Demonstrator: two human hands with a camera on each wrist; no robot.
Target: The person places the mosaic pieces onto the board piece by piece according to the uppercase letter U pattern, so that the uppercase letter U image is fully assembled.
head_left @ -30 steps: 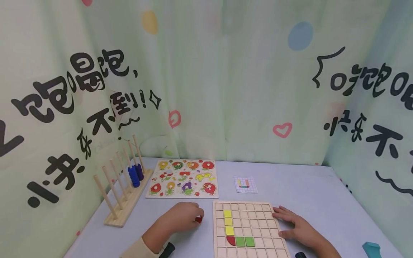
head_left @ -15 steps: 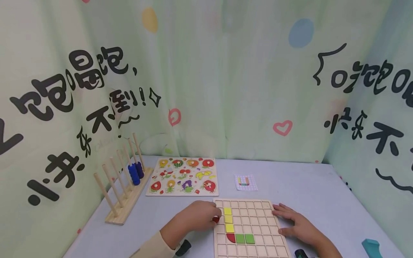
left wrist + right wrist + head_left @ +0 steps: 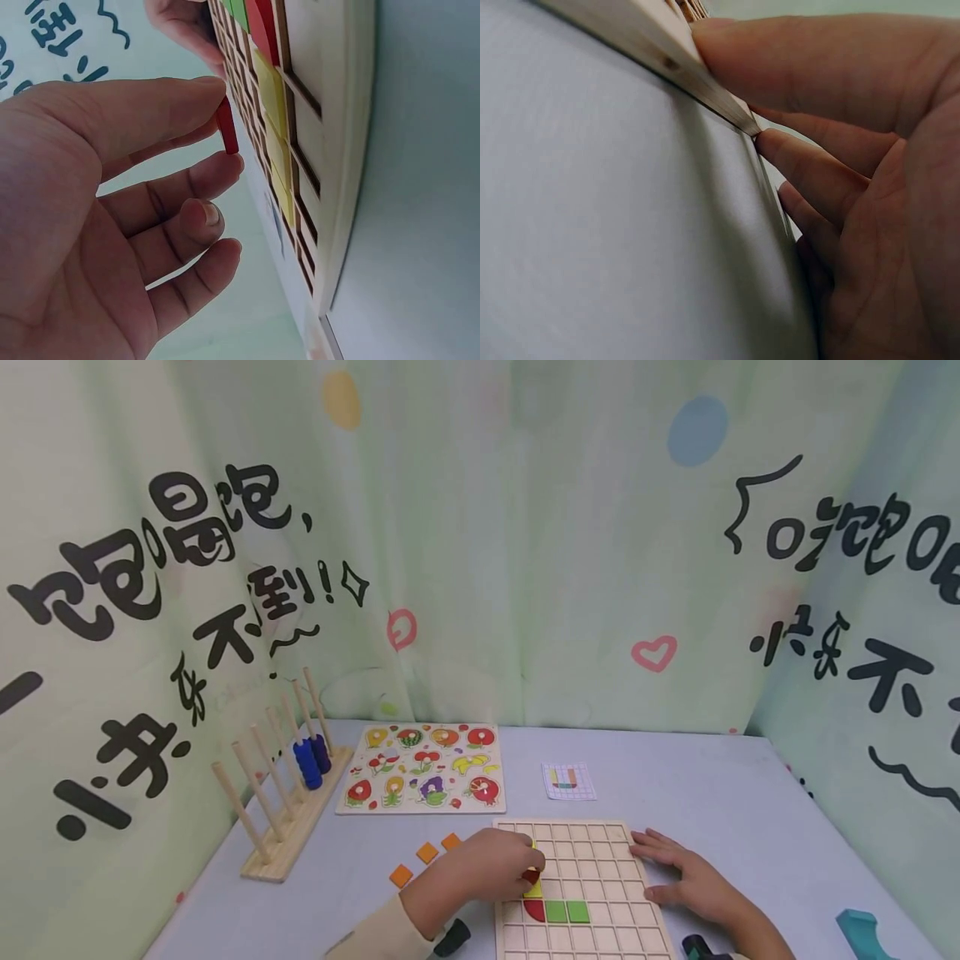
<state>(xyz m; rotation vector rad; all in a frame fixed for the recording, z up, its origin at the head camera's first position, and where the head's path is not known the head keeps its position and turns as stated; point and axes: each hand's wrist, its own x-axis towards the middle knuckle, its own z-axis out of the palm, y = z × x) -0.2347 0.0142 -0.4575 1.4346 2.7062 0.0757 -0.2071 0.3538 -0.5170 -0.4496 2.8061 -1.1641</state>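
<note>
My left hand (image 3: 491, 862) pinches a small red tile (image 3: 227, 127) between thumb and index finger, its other fingers loosely bent. It hovers over the left columns of a wooden grid board (image 3: 600, 877). Yellow tiles (image 3: 279, 142) fill a column beneath the hand, partly hidden by it in the head view. At the foot of that column lies a red rounded-corner tile (image 3: 534, 910), followed by two green tiles (image 3: 566, 911) in a row. My right hand (image 3: 693, 878) rests at the board's right edge, its thumb and fingertips touching the wood.
Orange tiles (image 3: 401, 876) lie left of the board, partly behind the left arm. Farther back are a wooden peg rack (image 3: 288, 835) with blue and purple beads, a fruit puzzle board (image 3: 408, 802) and a grid pattern card (image 3: 568, 782). A teal object (image 3: 861, 933) sits at front right.
The left hand has carried the red tile rightward from beside the board to above its yellow column. Orange tiles have come into sight behind the arm. The right hand stays in place.
</note>
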